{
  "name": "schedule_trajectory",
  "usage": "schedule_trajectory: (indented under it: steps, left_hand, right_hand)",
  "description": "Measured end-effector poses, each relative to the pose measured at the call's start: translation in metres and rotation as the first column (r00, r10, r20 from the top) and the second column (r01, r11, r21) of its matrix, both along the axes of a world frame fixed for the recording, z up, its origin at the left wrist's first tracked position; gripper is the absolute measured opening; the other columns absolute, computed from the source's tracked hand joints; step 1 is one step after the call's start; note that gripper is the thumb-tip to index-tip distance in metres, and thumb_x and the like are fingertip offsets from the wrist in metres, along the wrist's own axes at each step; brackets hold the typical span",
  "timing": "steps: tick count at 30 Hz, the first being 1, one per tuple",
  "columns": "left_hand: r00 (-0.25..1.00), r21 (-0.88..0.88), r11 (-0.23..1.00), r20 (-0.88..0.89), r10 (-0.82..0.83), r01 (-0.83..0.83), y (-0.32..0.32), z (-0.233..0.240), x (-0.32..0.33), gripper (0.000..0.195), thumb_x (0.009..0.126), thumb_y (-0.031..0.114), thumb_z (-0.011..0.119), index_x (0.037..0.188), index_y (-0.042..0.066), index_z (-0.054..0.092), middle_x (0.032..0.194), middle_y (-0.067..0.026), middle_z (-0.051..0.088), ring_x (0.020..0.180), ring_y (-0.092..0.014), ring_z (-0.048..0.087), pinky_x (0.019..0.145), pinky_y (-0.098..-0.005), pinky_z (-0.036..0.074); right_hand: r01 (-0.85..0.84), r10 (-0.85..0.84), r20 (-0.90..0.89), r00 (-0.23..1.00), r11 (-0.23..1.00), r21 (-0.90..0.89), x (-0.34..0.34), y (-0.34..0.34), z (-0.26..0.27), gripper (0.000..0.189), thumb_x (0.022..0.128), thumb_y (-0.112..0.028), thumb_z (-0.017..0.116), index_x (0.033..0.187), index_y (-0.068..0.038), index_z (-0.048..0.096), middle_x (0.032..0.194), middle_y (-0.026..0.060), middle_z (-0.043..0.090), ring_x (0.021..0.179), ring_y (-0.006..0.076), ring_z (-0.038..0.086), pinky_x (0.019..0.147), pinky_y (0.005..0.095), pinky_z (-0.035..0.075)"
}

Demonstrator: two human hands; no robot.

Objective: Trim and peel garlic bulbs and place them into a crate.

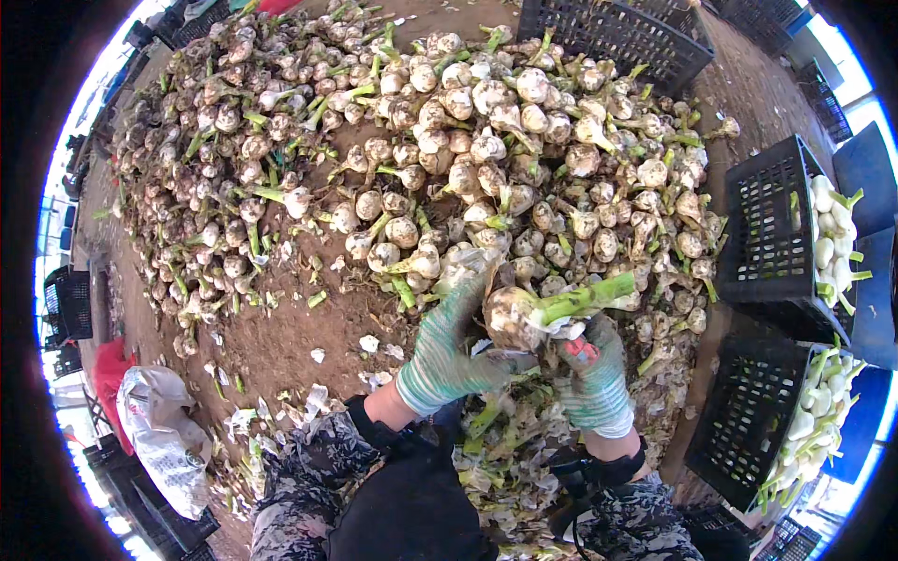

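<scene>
My left hand (pixel 452 354), in a green-and-white striped knit glove, grips a soil-stained garlic bulb (pixel 512 319) from its left and lower side. The bulb's thick green stem (pixel 589 297) points right and slightly up. My right hand (pixel 593 368), gloved alike, is closed around a small tool with a red part (pixel 581 350) just below the stem; its blade, if any, is hidden. Papery skin hangs loose about the bulb. Behind both hands spreads a large heap of unpeeled garlic bulbs (pixel 456 151) with short cut stems.
Black plastic crates of cleaned white garlic (pixel 831 238) stand at the right, one (pixel 751 414) nearer me. Another black crate (pixel 617 38) lies beyond the heap. Peeled skins and stem scraps (pixel 515 449) cover the ground before me. A white woven sack (pixel 161 435) lies at the left.
</scene>
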State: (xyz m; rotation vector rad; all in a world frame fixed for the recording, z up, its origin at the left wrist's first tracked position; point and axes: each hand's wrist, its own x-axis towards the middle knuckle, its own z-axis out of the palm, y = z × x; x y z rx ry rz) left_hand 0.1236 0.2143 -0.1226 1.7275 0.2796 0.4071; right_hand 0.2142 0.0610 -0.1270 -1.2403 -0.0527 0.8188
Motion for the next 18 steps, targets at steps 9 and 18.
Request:
schedule_trajectory:
  steps: [9,18]
  left_hand:
    - [1.000,0.077,0.997,0.028,0.012,-0.014,-0.004,-0.008,0.005,0.093,0.056,0.028,0.080,0.128,-0.004,0.030,0.124,-0.0144,0.042,0.115,-0.022,0.040,0.096,-0.0330,0.032]
    - [0.995,-0.216,0.975,0.067,0.074,-0.058,-0.008,0.001,0.010,0.083,0.060,0.030,0.077,0.123,-0.004,0.037,0.120,-0.0159,0.045,0.112,-0.023,0.044,0.096,-0.0337,0.032]
  right_hand:
    - [-0.025,0.045,0.215,0.976,0.995,-0.092,0.004,0.008,-0.016,0.040,0.081,-0.013,0.055,0.115,0.002,0.039,0.106,0.0098,0.054,0.091,0.0180,0.056,0.080,0.0282,0.045]
    - [0.014,-0.006,0.150,0.989,0.999,-0.049,0.004,-0.007,0.003,0.045,0.075,-0.004,0.059,0.116,0.000,0.042,0.100,0.0099,0.055,0.090,0.0164,0.056,0.074,0.0262,0.047]
